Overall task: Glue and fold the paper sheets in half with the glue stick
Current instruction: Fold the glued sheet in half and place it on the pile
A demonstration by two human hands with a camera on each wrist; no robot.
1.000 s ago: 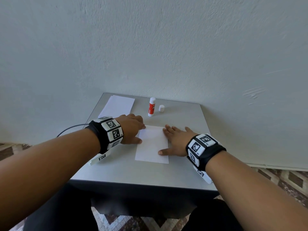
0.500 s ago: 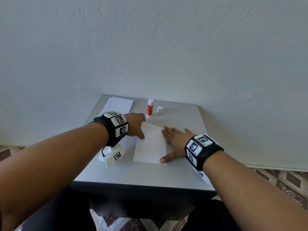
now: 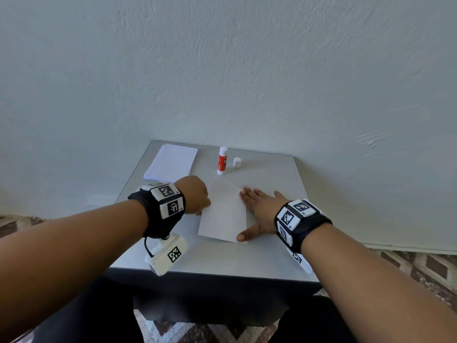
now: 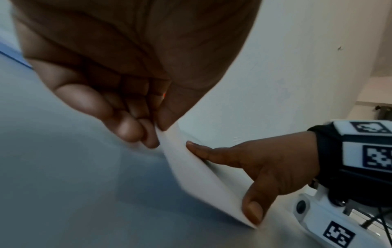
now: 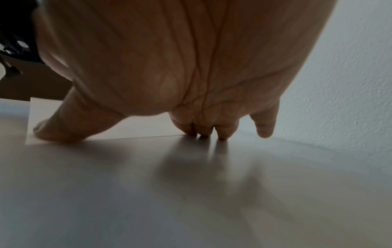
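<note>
A white paper sheet (image 3: 223,214) lies in the middle of the grey table (image 3: 267,258), its left half lifted. My left hand (image 3: 197,198) pinches the sheet's left edge between thumb and fingertips, plain in the left wrist view at the paper sheet (image 4: 191,169) and left hand (image 4: 152,134). My right hand (image 3: 262,211) lies flat, fingers and thumb pressing the sheet's right edge (image 5: 135,129); right hand (image 5: 169,83). The glue stick (image 3: 222,160) stands upright and uncapped behind the sheet, with its white cap (image 3: 236,162) beside it.
A stack of white sheets (image 3: 171,162) lies at the table's back left corner. A pale wall (image 3: 247,70) rises right behind the table. Patterned floor tiles (image 3: 420,266) show past the right edge.
My left hand went from resting flat at the sheet's left edge to pinching it and raising that half upward and rightward. The right hand has stayed pressed on the right edge.
</note>
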